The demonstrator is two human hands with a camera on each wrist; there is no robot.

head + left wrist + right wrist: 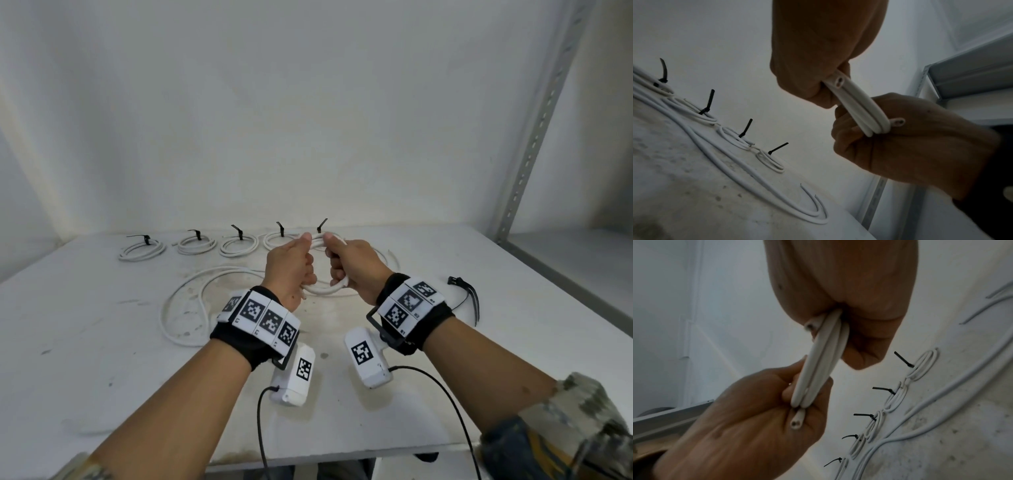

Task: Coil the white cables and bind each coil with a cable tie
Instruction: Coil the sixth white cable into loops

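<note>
You are looking down at a white counter (102,342), its surface scuffed and speckled with dark stains and smudges, most of them around the middle and towards your left. Behind it rises a plain, off-white wall (274,120), which meets the counter's far edge. At your right stands a grey metal shelving upright (534,137) with a row of punched holes, leaning across the corner of the head view; a grey shelf (972,78) joins it at the side, and the left wrist view shows it from below. A sleeve (565,428) with a patterned, muted weave covers your right forearm near the bottom right corner.
</note>
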